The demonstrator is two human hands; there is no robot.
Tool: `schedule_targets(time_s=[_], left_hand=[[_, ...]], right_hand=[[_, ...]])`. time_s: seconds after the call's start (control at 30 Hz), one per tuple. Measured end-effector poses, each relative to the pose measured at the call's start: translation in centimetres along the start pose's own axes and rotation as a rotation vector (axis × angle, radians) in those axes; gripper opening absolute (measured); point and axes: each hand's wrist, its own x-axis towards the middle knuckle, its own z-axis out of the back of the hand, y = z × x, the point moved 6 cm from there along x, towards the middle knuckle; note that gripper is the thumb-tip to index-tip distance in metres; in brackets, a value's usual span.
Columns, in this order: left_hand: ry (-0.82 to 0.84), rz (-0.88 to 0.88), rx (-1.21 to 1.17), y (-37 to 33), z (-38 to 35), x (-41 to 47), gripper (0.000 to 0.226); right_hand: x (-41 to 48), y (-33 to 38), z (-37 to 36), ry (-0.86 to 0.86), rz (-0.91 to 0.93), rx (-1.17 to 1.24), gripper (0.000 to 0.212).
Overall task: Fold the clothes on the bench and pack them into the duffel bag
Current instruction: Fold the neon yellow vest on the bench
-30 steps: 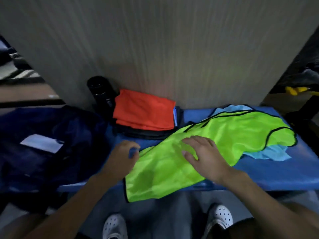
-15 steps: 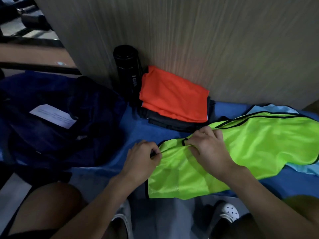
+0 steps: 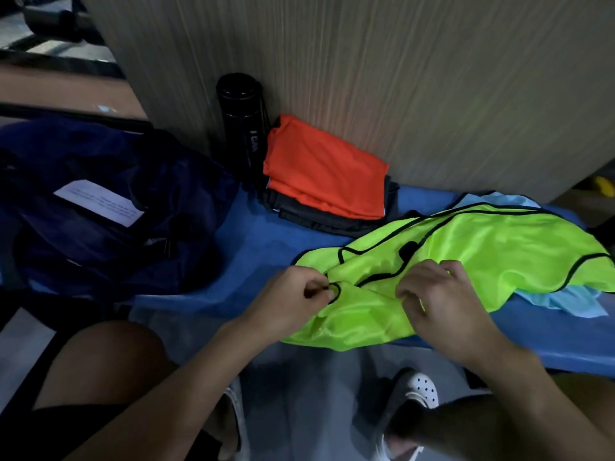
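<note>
A neon green vest with black trim lies rumpled across the blue bench, its near edge hanging over the front. My left hand pinches the vest's black-trimmed edge at its left end. My right hand grips a fold of the same vest just to the right. A light blue garment lies under the vest at the right. A folded orange garment tops a stack of dark folded clothes by the wall. The open navy duffel bag sits at the left.
A black bottle stands against the wooden wall panel, left of the folded stack. A white paper label lies inside the bag. My knees and white shoes are below the bench's front edge.
Both hands have drawn the vest's left edge toward me, with my left hand pinching the trim lower on the bench. The vest is more bunched in the middle.
</note>
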Motion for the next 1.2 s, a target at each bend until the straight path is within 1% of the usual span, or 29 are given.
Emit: schedule_targets(time_s=[0.07, 0.13, 0.17, 0.2, 0.23, 0.3, 0.33, 0.4, 0.47, 0.5, 0.53, 0.57, 0.63, 0.7, 0.77, 0.8, 0.83, 0.9, 0.93, 1.0, 1.1, 1.13, 1.17, 1.2], left_hand=[[0.075, -0.043, -0.041, -0.9, -0.8, -0.7, 0.008], [0.138, -0.066, -0.08, -1.4, -1.3, -1.2, 0.011], [0.144, -0.071, -0.085, -1.5, -1.4, -1.4, 0.014], [0.131, -0.068, -0.095, -1.5, -1.4, -1.5, 0.017], [0.105, -0.053, -0.115, -1.5, -1.2, -1.4, 0.019], [0.033, -0.002, -0.168, -1.5, -0.7, -1.0, 0.021], [-0.02, 0.024, -0.177, -1.5, -0.3, -0.8, 0.021], [-0.145, 0.044, -0.147, -1.6, 0.5, -0.1, 0.017], [-0.192, 0.022, -0.1, -1.7, 0.6, 0.6, 0.013], [-0.178, 0.012, -0.062, -1.8, 0.3, 0.9, 0.012], [-0.158, 0.013, -0.015, -1.9, -0.1, 1.2, 0.017], [-0.141, 0.024, 0.023, -1.8, -0.6, 1.4, 0.024], [-0.129, 0.038, 0.054, -1.8, -1.1, 1.7, 0.029], [-0.136, 0.035, 0.049, -1.7, -1.4, 1.8, 0.027], [-0.153, 0.025, 0.018, -1.6, -1.5, 2.1, 0.02], [-0.164, 0.024, -0.005, -1.5, -1.5, 2.2, 0.014], [-0.177, 0.023, -0.032, -1.6, -1.5, 2.2, 0.01], [-0.208, 0.017, -0.061, -1.7, -1.4, 2.0, 0.016], [-0.22, 0.007, -0.061, -1.8, -1.2, 2.0, 0.021], [-0.2, -0.007, -0.017, -1.5, -1.1, 2.0, 0.026], [-0.041, 0.016, 0.038, -0.9, -1.7, 2.4, 0.027], [-0.014, 0.018, 0.026, -0.9, -1.8, 2.6, 0.025], [-0.027, 0.008, 0.013, -1.1, -1.7, 2.6, 0.023], [-0.075, -0.013, 0.014, -1.4, -1.3, 2.8, 0.021]], right_hand=[[0.1, 0.5, -0.1, -0.041, -0.006, 0.055, 0.03], [0.0, 1.0, -1.1, 0.01, 0.021, 0.069, 0.041], [0.0, 1.2, -1.7, 0.052, 0.041, 0.055, 0.047], [-0.1, 1.3, -2.2, 0.089, 0.062, 0.046, 0.047], [0.0, 1.4, -2.5, 0.099, 0.073, 0.042, 0.038], [0.1, 1.3, -2.2, 0.064, 0.057, 0.042, 0.014], [0.2, 1.1, -1.8, 0.049, 0.044, 0.049, 0.01], [-0.2, 1.1, -1.0, 0.069, 0.053, 0.076, 0.008], [-0.9, 1.1, -0.7, 0.121, 0.097, 0.051, 0.005], [-1.2, 1.1, -0.6, 0.149, 0.112, 0.029, 0.006], [-1.2, 1.1, -0.5, 0.16, 0.12, 0.022, 0.008], [-1.2, 1.0, -0.5, 0.151, 0.112, 0.038, 0.012], [-0.8, 0.6, -0.5, 0.107, 0.067, 0.121, 0.018], [-0.2, 0.4, -0.8, 0.079, 0.004, 0.239, 0.02], [0.3, 0.4, -1.5, 0.081, -0.051, 0.326, 0.021], [0.6, 0.6, -1.9, 0.103, -0.06, 0.303, 0.024], [0.7, 0.8, -2.4, 0.148, -0.061, 0.236, 0.031], [1.0, 1.4, -3.2, 0.229, -0.03, 0.118, 0.05], [1.0, 1.5, -3.5, 0.249, -0.018, 0.1, 0.052], [1.0, 1.3, -3.8, 0.272, -0.013, 0.115, 0.041], [1.0, 0.9, -3.9, 0.325, -0.043, 0.191, 0.051], [1.2, 0.8, -3.8, 0.31, -0.061, 0.234, 0.049], [1.3, 0.7, -3.7, 0.28, -0.079, 0.263, 0.044], [1.5, 0.6, -3.6, 0.244, -0.091, 0.278, 0.04]])
